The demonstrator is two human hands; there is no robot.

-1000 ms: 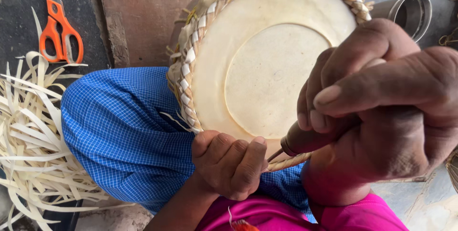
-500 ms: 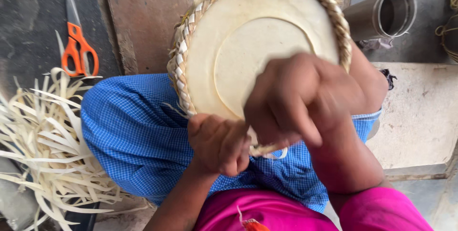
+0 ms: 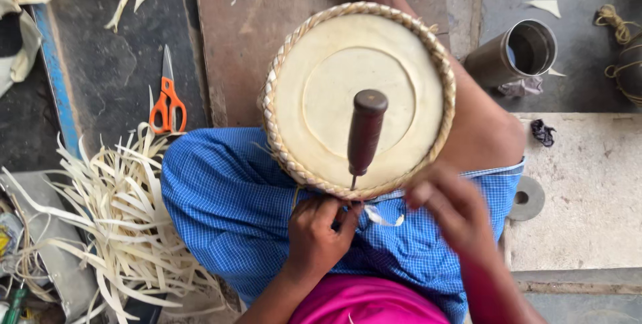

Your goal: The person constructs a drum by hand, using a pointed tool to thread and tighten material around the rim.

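A round drum (image 3: 314, 56) with a pale skin head and a braided straw-coloured rim lies on my lap, over a blue checked cloth (image 3: 221, 210). An awl (image 3: 364, 130) with a dark wooden handle stands stuck in the near rim, with no hand on it. My left hand (image 3: 317, 234) is curled against the near rim right below the awl's tip and pinches the braid there. My right hand (image 3: 455, 210), slightly blurred, hovers at the rim to the right with loosely bent fingers. A short pale strip (image 3: 382, 218) lies between the two hands.
Orange-handled scissors (image 3: 167, 100) lie on the dark floor to the left, above a heap of pale cut strips (image 3: 120, 224). A metal cylinder (image 3: 518, 53) lies at the upper right beside a stone slab (image 3: 588, 190). A grey disc (image 3: 528, 198) rests at the slab's edge.
My right hand has let go of the awl's handle and dropped to the near right of the rim. The awl now stands alone in the braid. The left hand stays put.
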